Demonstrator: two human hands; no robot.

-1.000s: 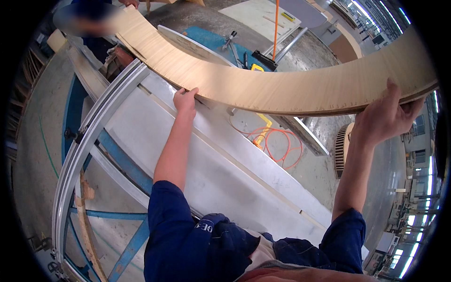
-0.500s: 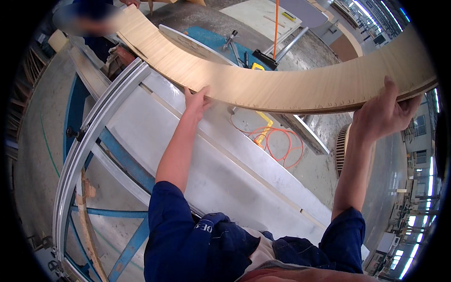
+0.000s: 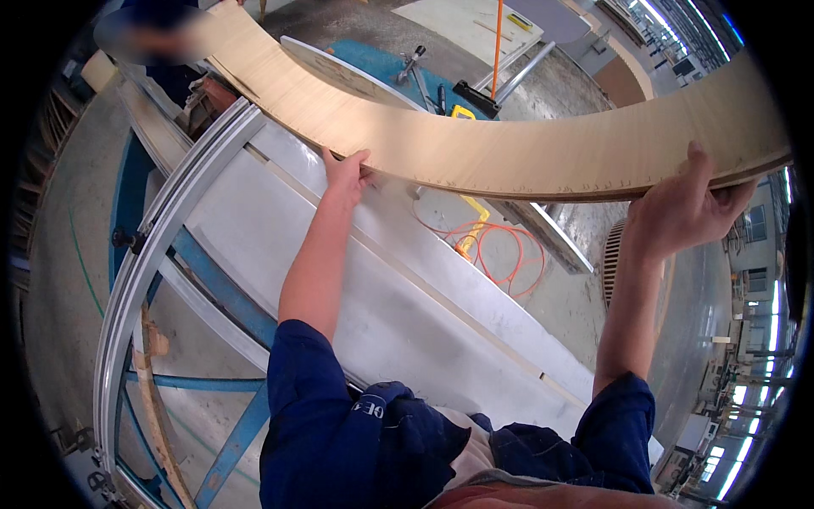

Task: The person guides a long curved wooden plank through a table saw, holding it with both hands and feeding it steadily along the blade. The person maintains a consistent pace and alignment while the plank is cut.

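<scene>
A long pale wood-veneer panel [image 3: 509, 161] stretches across the upper part of the view, raised above a grey metal table and bowed in the picture. My left hand [image 3: 346, 176] grips its near edge left of the middle, fingers partly hidden underneath. Farther right, my right hand [image 3: 688, 212] holds the same edge, thumb on the upper face and fingers curled below. The near edge looks ragged, with small marks along it. At the far left end of the panel stands another person in dark blue clothes [image 3: 174, 81].
Below the panel lies the slotted metal table [image 3: 407, 314], with a curved silver rail [image 3: 161, 229] and blue frame at left. Orange hose [image 3: 517, 271] coils on the floor beyond. Behind the panel, a blue surface [image 3: 365, 64] carries tools and a clamp [image 3: 413, 64].
The whole view has shifted slightly left. Both my hands keep their hold on the panel, which stays nearly in place.
</scene>
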